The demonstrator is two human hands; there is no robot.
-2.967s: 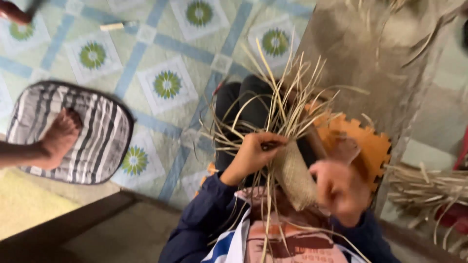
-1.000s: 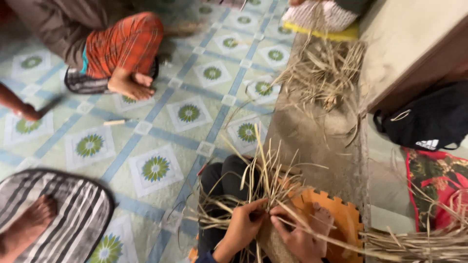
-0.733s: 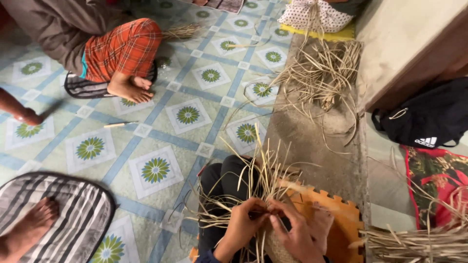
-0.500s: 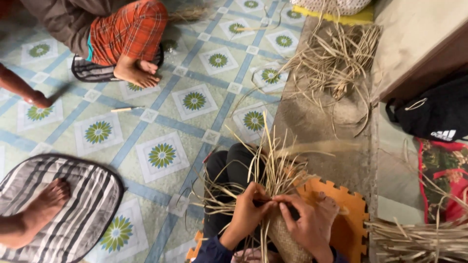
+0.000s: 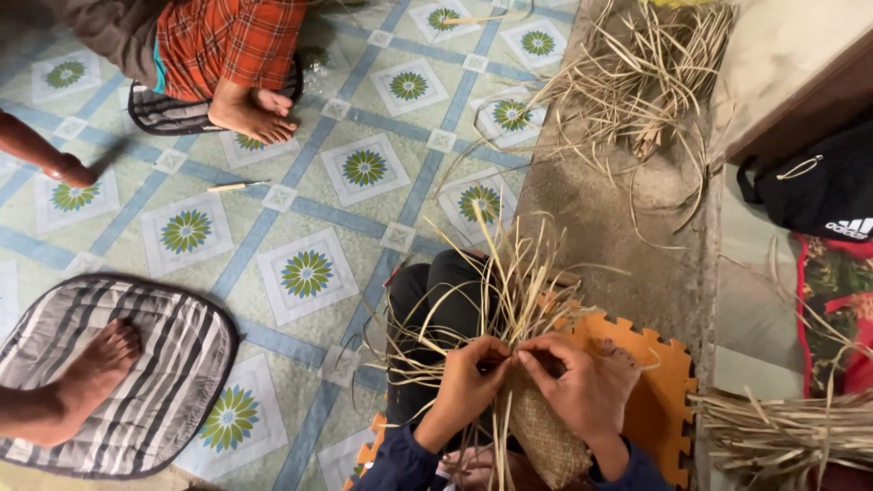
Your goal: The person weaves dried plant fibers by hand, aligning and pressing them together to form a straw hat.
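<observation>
Now | woven piece (image 5: 546, 436) | pinched between left hand (image 5: 473, 375), right hand (image 5: 582, 386)

I see both hands low in the view, drawn close together in front of my body. My left hand (image 5: 468, 377) is curled, fingers pinched inward toward the right. My right hand (image 5: 582, 386) lies with its back up, fingers bent and meeting the left fingertips. Both forearms rise from dark blue sleeves.

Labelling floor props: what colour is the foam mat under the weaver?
Orange foam mat, with interlocking toothed edges; head view shows it.
</observation>
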